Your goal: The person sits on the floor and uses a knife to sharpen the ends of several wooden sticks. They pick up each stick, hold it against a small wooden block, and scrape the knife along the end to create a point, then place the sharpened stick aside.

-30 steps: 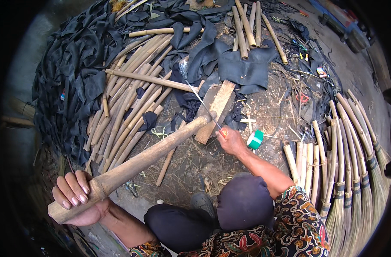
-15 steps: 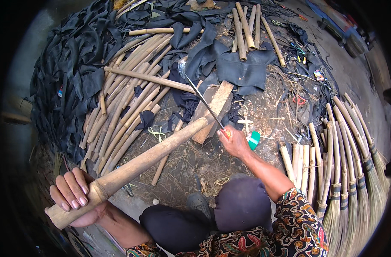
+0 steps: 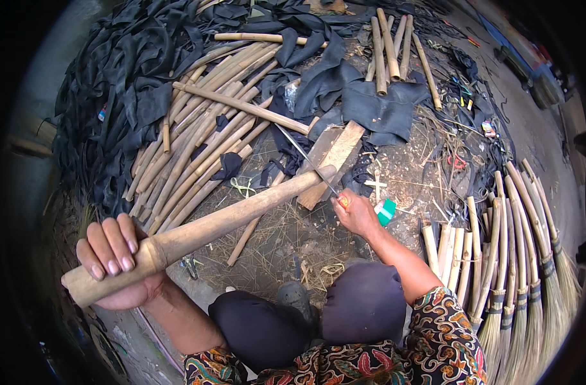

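Bamboo pole (image 3: 238,219) and long blade (image 3: 306,158) have shifted against each other: half a second ago the blade stood right at the pole's far end, flat more in view; now it crosses just short of that end, looking thinner, a stub of pole showing past it. Whole view has swung slightly, so small arm movements are uncertain. My reading: the work sits at this far end, and the blade is back across it. Whether the edge bites or only rests, cannot tell.

Around it, by size: heap of black strips (image 3: 113,83), upper left; pile of thinner poles (image 3: 200,119) slanting beside it; brooms (image 3: 524,333) at right, handles away from the person.

Pole itself: thick, straw-brown, dull, one raised node near its lower-left end. It runs aslant in front of the knees, far end over a pale wooden board (image 3: 344,144); touching looks likely, not certain.

Left hand (image 3: 113,253): fingers curled over the pole beside the node, palm beneath, thumb out of sight. Right hand (image 3: 356,215): closed round the blade's orange-red handle (image 3: 343,201). Just to its right, a small green-and-white object (image 3: 385,212), kind unclear
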`<action>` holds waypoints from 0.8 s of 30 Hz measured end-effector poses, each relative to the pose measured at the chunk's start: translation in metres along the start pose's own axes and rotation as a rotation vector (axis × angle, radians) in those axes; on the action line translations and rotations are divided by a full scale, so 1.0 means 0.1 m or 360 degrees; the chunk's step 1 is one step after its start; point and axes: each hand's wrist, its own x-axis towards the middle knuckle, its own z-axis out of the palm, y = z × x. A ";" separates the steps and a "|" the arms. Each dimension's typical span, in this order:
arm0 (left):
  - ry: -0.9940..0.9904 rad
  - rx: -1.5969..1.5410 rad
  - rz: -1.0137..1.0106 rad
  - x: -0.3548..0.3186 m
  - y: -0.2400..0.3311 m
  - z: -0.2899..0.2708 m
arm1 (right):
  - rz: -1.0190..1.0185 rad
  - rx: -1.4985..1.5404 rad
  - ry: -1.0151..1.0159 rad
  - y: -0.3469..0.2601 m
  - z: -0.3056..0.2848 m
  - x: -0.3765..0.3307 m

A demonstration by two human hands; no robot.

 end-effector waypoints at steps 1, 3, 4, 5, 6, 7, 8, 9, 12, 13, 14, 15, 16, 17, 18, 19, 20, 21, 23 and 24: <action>0.0037 -0.0001 0.0002 0.01 0.02 -0.03 | 0.0145 -0.0086 0.0036 0.03 0.04 0.04; 0.0263 0.0070 0.0147 -0.01 0.03 -0.14 | 0.0491 -0.0129 0.0096 0.09 0.05 0.13; 0.0461 0.0142 0.0200 -0.02 0.07 -0.19 | 0.0453 -0.0134 0.0206 0.10 0.04 0.13; 0.0622 0.0183 0.0265 -0.02 0.13 -0.27 | 0.0557 -0.0098 0.0187 0.10 0.02 0.16; 0.0764 0.0182 0.0309 -0.02 0.18 -0.34 | 0.0603 -0.0132 0.0102 0.09 -0.02 0.17; 0.0925 0.0134 0.0363 -0.01 0.20 -0.40 | 0.0372 -0.0055 0.0091 0.06 -0.05 0.18; 0.1005 0.0169 0.0390 -0.02 0.21 -0.45 | 0.0369 -0.0084 0.0100 0.00 -0.09 0.19; 0.1100 0.0245 0.0429 -0.03 0.20 -0.50 | 0.0207 -0.0010 0.0077 -0.10 -0.10 0.22; 0.1310 0.0387 0.0508 0.00 0.02 -0.64 | 0.0102 0.0056 -0.0013 -0.53 -0.16 0.25; 0.1233 0.0518 0.0526 0.01 -0.06 -0.68 | 0.0067 0.0091 -0.0054 -0.72 -0.16 0.29; 0.1236 0.0571 0.0475 0.01 -0.13 -0.72 | 0.0133 0.0106 -0.0098 -0.92 -0.16 0.32; 0.1189 0.0635 0.0436 0.02 -0.20 -0.75 | 0.0039 0.0078 -0.0126 -1.10 -0.19 0.33; 0.1246 0.0675 0.0324 0.02 -0.23 -0.78 | -0.0091 0.0126 -0.0178 -1.28 -0.22 0.34; 0.1206 0.0588 0.0355 0.02 -0.25 -0.81 | -0.0141 0.0157 -0.0233 -1.45 -0.25 0.34; 0.1071 0.0669 0.0429 0.02 -0.25 -0.83 | -0.0168 0.0197 -0.0289 -1.61 -0.26 0.34; 0.1053 0.0747 0.0442 0.02 -0.25 -0.85 | -0.0254 0.0227 -0.0298 -1.77 -0.27 0.32; 0.1032 0.0826 0.0476 0.02 -0.24 -0.86 | -0.0321 0.0261 -0.0316 -1.92 -0.27 0.31; 0.0988 0.0808 0.0455 0.01 -0.22 -0.86 | -0.0391 0.0293 -0.0333 -2.07 -0.26 0.30; 0.0951 0.0831 0.0393 0.04 -0.22 -0.86 | -0.0483 0.0346 -0.0390 -2.36 -0.26 0.31; 0.0903 0.0836 0.0383 0.07 -0.22 -0.86 | -0.0452 0.0296 -0.0422 -2.50 -0.26 0.32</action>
